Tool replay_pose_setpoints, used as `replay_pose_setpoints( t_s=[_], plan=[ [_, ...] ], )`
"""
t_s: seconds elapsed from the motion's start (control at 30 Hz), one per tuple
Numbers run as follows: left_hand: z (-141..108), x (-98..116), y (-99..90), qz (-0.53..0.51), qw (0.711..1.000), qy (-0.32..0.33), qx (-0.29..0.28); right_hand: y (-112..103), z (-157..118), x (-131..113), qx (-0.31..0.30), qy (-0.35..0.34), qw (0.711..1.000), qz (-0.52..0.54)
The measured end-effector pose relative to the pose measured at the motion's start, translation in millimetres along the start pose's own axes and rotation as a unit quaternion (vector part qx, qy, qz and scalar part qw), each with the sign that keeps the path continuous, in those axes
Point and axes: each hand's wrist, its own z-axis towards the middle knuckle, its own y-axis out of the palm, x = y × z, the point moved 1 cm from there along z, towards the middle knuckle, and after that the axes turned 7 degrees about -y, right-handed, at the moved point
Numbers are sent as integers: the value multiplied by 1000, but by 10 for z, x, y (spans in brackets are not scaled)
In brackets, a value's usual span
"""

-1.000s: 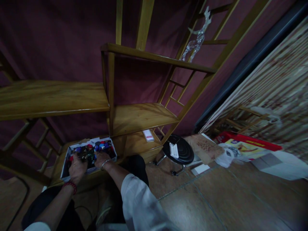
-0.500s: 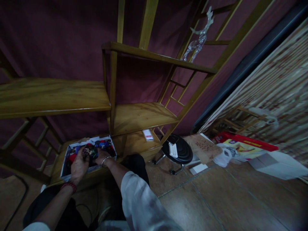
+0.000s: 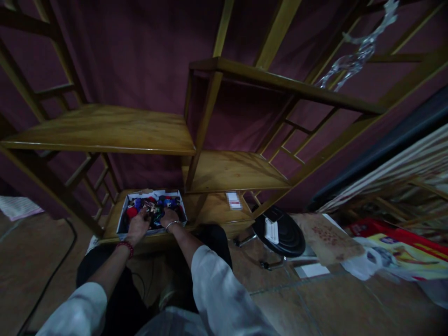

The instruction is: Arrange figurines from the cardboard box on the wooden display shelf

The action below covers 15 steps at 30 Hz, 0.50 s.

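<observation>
A shallow white box point(image 3: 122, 221) stands on the low wooden shelf, filled with small red, blue and dark items whose kind is too blurred to tell. Both hands reach into it. Between them lies a dark, glittery multicoloured bundle point(image 3: 152, 211). My left hand point(image 3: 138, 227), with a red bracelet at the wrist, has its fingers closed on the bundle's left side. My right hand point(image 3: 169, 217), wearing a silvery bracelet, curls its fingers at the right side of the same bundle; its fingertips are partly hidden. A red ball-like item point(image 3: 132, 212) sits left of the bundle.
Wooden shelf boards point(image 3: 105, 130) overhang the box, with an upright post point(image 3: 203, 135) to its right. A white card point(image 3: 234, 200) lies on the lower shelf. A black round stool point(image 3: 289, 235) carries a white object point(image 3: 271, 231). Cardboard point(image 3: 325, 238) and plastic bags point(image 3: 366, 261) lie at right.
My view has swung left, so the shelf and box appear further right. The dark bundle and both hands now sit lower among the items in the box, with the hands slightly further apart.
</observation>
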Motion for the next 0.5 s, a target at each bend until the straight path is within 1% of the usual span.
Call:
replay_pose_setpoints(
  t_s=[0.13,0.27,0.4,0.5],
  plan=[
    [-8,-3,8,-41,999,-18,6,28,-6,20,19,-17,1000,9],
    [-14,-19,27,-78,997,-23,14,52,5,48,34,-22,999,13],
    [-8,-41,28,-143,989,-21,25,58,15,68,47,-25,998,27],
    [-10,-38,18,-202,979,-28,28,49,5,73,60,-31,996,64]
  ],
)
